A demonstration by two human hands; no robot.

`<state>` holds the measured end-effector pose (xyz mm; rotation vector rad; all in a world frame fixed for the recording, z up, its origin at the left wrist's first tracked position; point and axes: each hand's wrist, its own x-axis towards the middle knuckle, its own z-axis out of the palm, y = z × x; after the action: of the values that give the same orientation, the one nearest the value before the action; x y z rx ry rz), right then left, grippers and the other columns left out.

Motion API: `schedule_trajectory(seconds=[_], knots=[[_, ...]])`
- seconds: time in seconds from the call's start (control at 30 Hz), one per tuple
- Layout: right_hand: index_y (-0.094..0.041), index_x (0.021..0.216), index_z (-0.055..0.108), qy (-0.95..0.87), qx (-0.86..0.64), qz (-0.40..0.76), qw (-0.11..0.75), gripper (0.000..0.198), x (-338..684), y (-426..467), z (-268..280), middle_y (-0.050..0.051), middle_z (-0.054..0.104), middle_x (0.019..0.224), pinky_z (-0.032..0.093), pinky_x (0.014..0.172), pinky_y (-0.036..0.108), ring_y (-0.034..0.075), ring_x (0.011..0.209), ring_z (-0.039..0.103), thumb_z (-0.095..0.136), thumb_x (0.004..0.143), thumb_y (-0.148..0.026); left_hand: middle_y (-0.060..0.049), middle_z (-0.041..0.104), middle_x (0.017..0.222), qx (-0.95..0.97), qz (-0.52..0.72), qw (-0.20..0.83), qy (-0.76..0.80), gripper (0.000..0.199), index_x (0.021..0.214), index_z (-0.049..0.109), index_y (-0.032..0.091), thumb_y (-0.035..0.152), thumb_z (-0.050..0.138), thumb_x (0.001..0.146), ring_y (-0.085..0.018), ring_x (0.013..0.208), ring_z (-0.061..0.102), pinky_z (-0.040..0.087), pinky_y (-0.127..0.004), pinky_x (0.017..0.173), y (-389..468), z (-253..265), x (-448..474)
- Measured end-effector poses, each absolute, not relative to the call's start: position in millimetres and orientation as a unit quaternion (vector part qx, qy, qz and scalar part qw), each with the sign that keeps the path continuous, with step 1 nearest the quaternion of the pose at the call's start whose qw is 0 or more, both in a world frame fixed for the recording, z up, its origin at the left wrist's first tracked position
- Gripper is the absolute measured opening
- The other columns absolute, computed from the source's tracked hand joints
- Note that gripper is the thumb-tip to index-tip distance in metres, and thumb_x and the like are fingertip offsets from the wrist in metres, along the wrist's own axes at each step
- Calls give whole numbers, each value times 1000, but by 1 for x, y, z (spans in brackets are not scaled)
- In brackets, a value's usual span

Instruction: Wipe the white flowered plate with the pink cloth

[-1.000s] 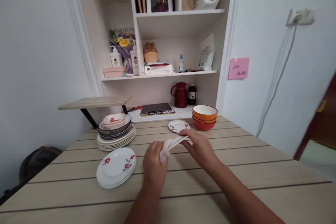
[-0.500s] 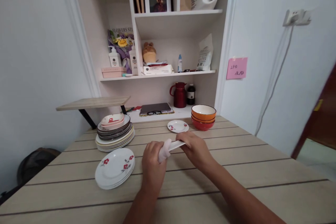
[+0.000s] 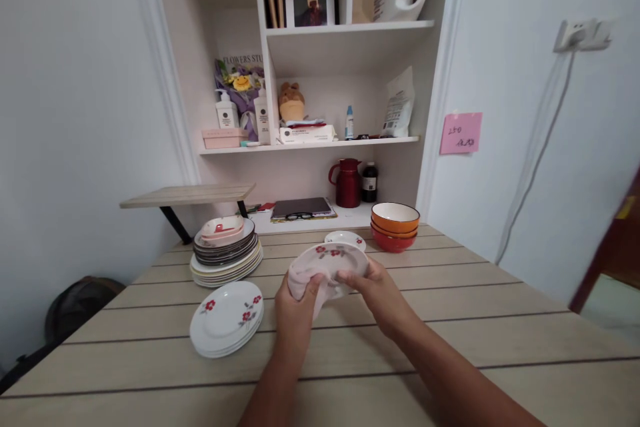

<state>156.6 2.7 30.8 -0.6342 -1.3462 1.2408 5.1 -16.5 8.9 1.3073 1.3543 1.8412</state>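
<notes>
Between my two hands, above the table, a white plate (image 3: 347, 255) with red flowers tilts with its face toward me. My left hand (image 3: 296, 300) is closed around a pale pink cloth (image 3: 304, 275), which is folded over the plate's left edge, thumb on the front. My right hand (image 3: 377, 290) grips the plate's right rim, its thumb on the face and the other fingers hidden behind. Just beyond lies a smaller flowered plate (image 3: 345, 237), partly covered by the held one. To the left rests a stack of matching flowered plates (image 3: 227, 317).
Farther left stands a taller stack of mixed plates (image 3: 227, 263) with pink-rimmed dishes (image 3: 223, 228) on top. Orange and red bowls (image 3: 395, 227) are stacked at the back right. A small raised wooden shelf (image 3: 187, 195) overhangs the back left. Behind the table (image 3: 450, 333) is a shelving unit (image 3: 345, 32).
The plate has turned from nearly edge-on to showing its flowered face. The cloth now spreads over its left edge, with my left thumb on the front. The view has shifted slightly left.
</notes>
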Motion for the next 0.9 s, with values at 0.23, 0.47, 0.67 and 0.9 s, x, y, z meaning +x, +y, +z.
schedule_trajectory(seconds=[0.23, 0.47, 0.67, 0.9], knots=[[-19, 108, 65, -450, -285, 609, 588, 48, 146, -2, 27, 7, 74, 101, 51, 76, 34, 23, 85, 67, 80, 66, -35, -14, 77, 95, 479, 650, 296, 510, 41, 94, 74, 12, 45, 74, 68, -28, 88, 72, 54, -35, 79, -16, 5, 11], [-21, 110, 60, -638, -365, 336, 589, 39, 156, 8, 25, 8, 69, 105, 54, 75, 38, 25, 88, 64, 70, 75, -34, -11, 77, 91, 507, 675, 180, 504, 32, 94, 73, 16, 40, 71, 73, -27, 86, 71, 54, -36, 78, -17, 5, 6], [-25, 123, 54, -728, -427, 97, 528, 40, 176, 18, 25, 8, 66, 109, 55, 76, 40, 22, 80, 65, 59, 84, -21, -4, 69, 78, 606, 616, 5, 504, 26, 100, 70, 21, 40, 64, 83, -20, 74, 66, 52, -30, 69, -16, -1, 0], [-26, 124, 52, -766, -426, -50, 479, 39, 179, 10, 33, 10, 61, 125, 53, 79, 40, 28, 105, 63, 55, 87, -15, -2, 63, 74, 655, 561, -85, 499, 20, 95, 67, 20, 37, 58, 89, -19, 69, 62, 47, -28, 61, -16, -1, -5]])
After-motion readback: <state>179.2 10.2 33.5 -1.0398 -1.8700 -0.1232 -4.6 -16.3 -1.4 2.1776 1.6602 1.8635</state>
